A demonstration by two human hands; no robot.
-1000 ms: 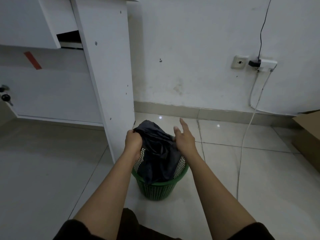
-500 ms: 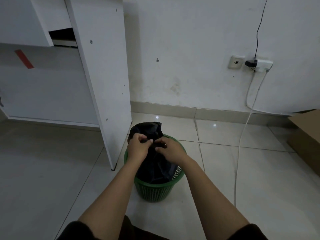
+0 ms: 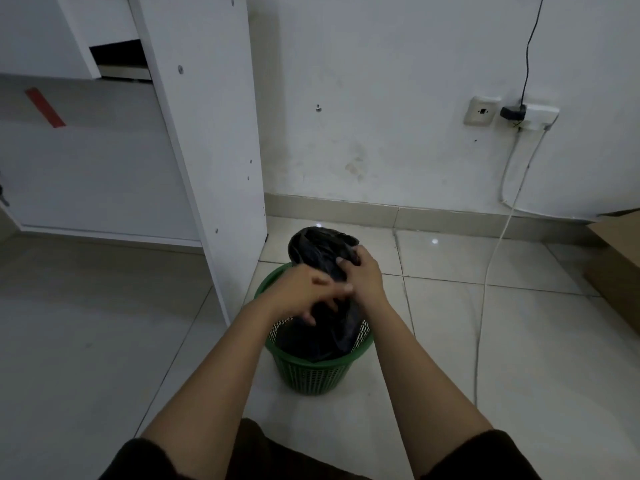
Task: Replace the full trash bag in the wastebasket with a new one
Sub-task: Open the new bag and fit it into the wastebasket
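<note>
Both hands work at the neck of the trash bag [image 3: 320, 247]: the right hand [image 3: 363, 271] is clenched around the gathered black plastic just under the bunched top, while the left hand [image 3: 301, 294] lies against the bag lower down with its fingers curled and partly spread; whether it truly pinches the film I cannot tell, since motion blurs it. The bag sits inside the green wastebasket [image 3: 313, 372], its crumpled top rising above the rim toward 12 o'clock. It looks like thin, soft, slippery film that bulges and folds, probably light to moderate in weight, so the safest hold is the twisted neck itself, gripped tight to stop it sliding and to avoid tearing the side walls. The mesh basket seems light too and may lift with the bag unless steadied. At 10 o'clock the white cabinet panel [image 3: 207, 150] stands just beside the basket, limiting movement that way. A white cable [image 3: 485, 289] trails down the floor at 3 o'clock, and a cardboard box [image 3: 620, 258] sits farther out. Open tiled floor [image 3: 86, 323] at 8 o'clock and straight up offers the clearest room.
</note>
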